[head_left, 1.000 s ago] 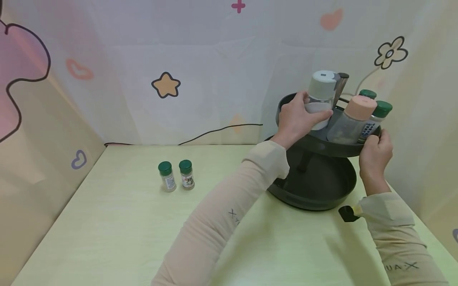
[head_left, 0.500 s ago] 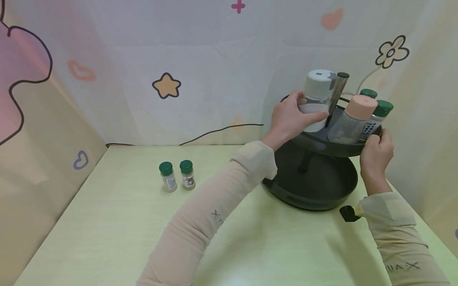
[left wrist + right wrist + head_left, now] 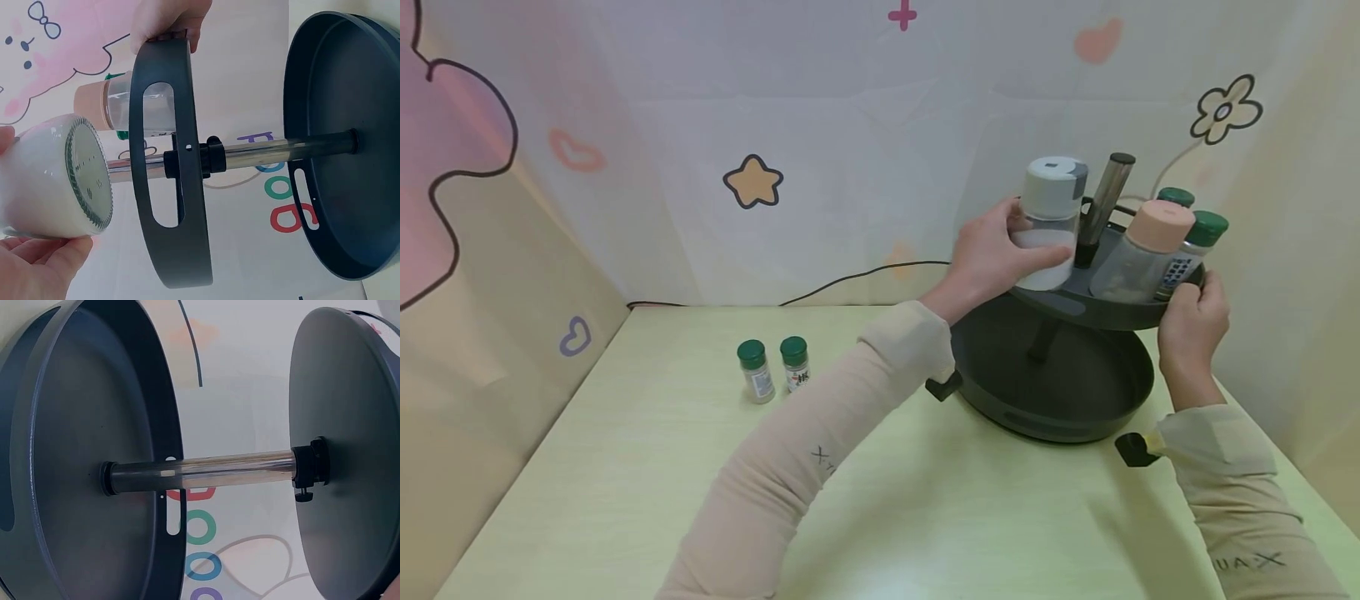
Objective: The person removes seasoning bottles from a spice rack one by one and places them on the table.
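Observation:
My left hand point(image 3: 988, 254) holds a clear jar with a white cap point(image 3: 1052, 187) and white contents. In the left wrist view the jar's ribbed glass base point(image 3: 90, 178) is apart from the upper tray's wall point(image 3: 147, 250). The jar is at the left side of the upper tray point(image 3: 1097, 312) of a dark two-tier rack, roughly upright. My right hand point(image 3: 1195, 333) grips that tray's right rim. On the upper tray stand a pink-capped jar point(image 3: 1138, 258) and two green-capped spice shakers point(image 3: 1204, 237), partly hidden behind it.
The rack's metal pole point(image 3: 1107, 200) rises through the upper tray. Its lower tray point(image 3: 1067, 427) rests on the table. Two green-capped shakers, one on the left point(image 3: 756, 371) and one beside it point(image 3: 795, 362), stand on the table point(image 3: 625, 467). A patterned curtain point(image 3: 865, 167) hangs behind.
My left hand has drawn the white-capped jar left and slightly toward me, from within the upper tray to its left edge. The pole is now uncovered. My right hand stays on the rim.

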`<action>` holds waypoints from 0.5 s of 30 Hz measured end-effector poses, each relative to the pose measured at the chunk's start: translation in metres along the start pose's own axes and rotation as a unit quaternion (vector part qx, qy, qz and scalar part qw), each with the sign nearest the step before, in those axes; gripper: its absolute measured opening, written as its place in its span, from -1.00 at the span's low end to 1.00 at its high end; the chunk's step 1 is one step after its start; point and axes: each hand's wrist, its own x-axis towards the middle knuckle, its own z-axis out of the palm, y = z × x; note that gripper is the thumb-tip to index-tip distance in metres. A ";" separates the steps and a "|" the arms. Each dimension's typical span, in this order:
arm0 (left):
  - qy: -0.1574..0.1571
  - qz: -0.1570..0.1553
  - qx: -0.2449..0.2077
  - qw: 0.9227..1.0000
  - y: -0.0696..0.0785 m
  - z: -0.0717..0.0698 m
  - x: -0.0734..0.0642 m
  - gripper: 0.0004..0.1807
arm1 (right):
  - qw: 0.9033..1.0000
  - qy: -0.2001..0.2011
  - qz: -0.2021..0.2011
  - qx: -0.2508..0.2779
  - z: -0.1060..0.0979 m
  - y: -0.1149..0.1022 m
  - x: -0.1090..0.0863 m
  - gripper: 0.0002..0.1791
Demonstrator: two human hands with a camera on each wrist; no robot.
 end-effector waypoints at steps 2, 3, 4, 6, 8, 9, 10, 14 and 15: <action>-0.004 0.001 -0.005 1.000 -0.002 -0.002 -0.002 -0.43 | 1.000 0.000 0.000 -0.002 0.000 0.000 0.000 -0.75; -0.006 0.002 -0.007 1.000 -0.003 -0.003 -0.003 -0.43 | 1.000 0.000 -0.001 -0.002 0.000 0.000 0.000 -0.75; -0.009 0.003 -0.008 1.000 -0.004 -0.004 -0.004 -0.43 | 1.000 0.001 -0.002 -0.004 0.000 0.000 0.000 -0.75; -0.014 0.004 -0.015 1.000 -0.007 -0.006 -0.007 -0.44 | 1.000 0.001 -0.002 -0.005 0.000 0.000 0.000 -0.75; -0.019 0.004 -0.015 1.000 -0.009 -0.008 -0.009 -0.44 | 1.000 0.002 -0.004 -0.007 0.000 0.001 0.000 -0.74; -0.021 0.004 -0.015 1.000 -0.010 -0.008 -0.010 -0.44 | 1.000 0.001 -0.004 -0.007 0.000 0.001 0.000 -0.74; -0.022 0.005 -0.015 1.000 -0.012 -0.009 -0.011 -0.44 | 1.000 0.001 -0.004 -0.007 0.000 0.001 0.000 -0.74; -0.027 0.007 -0.013 1.000 -0.017 -0.013 -0.014 -0.46 | 1.000 0.001 -0.002 -0.007 0.000 0.000 0.000 -0.74; -0.028 0.008 -0.013 0.999 -0.018 -0.013 -0.014 -0.47 | 1.000 0.002 -0.003 -0.007 0.000 0.000 0.000 -0.74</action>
